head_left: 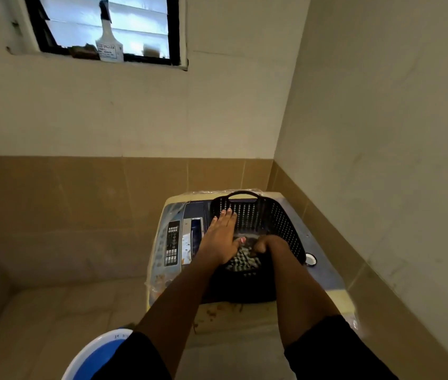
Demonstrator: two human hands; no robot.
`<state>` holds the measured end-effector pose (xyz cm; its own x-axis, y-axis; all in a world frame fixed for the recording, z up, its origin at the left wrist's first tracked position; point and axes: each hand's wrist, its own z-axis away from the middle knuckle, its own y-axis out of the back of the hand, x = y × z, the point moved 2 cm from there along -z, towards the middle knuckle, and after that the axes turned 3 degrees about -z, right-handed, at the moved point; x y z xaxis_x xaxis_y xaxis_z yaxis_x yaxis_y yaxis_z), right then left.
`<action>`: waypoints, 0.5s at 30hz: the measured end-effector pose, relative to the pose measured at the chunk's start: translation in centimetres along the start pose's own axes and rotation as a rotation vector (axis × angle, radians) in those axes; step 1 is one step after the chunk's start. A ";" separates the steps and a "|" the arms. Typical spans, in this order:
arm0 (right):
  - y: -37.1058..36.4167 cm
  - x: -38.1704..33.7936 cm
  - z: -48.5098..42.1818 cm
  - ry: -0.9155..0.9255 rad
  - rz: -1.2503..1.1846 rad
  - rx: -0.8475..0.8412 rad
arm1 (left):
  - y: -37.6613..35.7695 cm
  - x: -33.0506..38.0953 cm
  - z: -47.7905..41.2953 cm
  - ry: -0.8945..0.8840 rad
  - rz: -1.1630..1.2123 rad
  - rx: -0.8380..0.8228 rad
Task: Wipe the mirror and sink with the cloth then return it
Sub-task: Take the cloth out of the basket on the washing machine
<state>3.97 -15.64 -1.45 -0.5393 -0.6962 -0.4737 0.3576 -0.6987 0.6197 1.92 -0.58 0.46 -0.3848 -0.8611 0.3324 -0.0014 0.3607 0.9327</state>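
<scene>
Black perforated plastic laundry basket point(269, 215) w/ arched handle sits on top of a white top-load washing machine point(162, 242) in the corner, beige tiled wall behind. Black-and-white checked cloth point(240, 260) lies inside the basket, near its front. Left hand point(221, 235) flat, fingers spread wide, palm down over the basket's left rim, thumb reaching toward the cloth. Right hand point(265, 245) inside the basket, fingers curled and closed on the cloth's upper edge. Both forearms bare, black sleeves at frame bottom. Machine's control panel point(172, 245) visible left of basket; small white round cap point(311, 259) just beside basket's right side. White spray bottle point(109, 42) upright on window ledge, well apart. Blue-and-white round basin point(94, 355) on floor, bottom left.
</scene>
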 end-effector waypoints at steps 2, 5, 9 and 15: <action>0.2 -1.0 0.4 -0.095 0.103 -0.047 | 0.0 0.0 0.1 0.000 0.010 0.013; 0.2 -1.4 0.2 -0.059 0.189 -0.108 | -0.1 0.0 0.2 0.004 -0.002 0.011; -0.8 -0.3 -0.1 -0.039 0.020 -0.157 | -0.2 0.2 0.3 0.002 -0.006 0.001; -0.5 0.0 0.5 -0.030 0.117 -0.152 | -0.3 0.3 0.8 -0.005 -0.025 0.041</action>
<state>3.42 -15.18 -1.44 -0.5088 -0.7707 -0.3836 0.5293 -0.6315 0.5666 1.06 -0.66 0.12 -0.3888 -0.8681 0.3086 -0.0487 0.3538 0.9340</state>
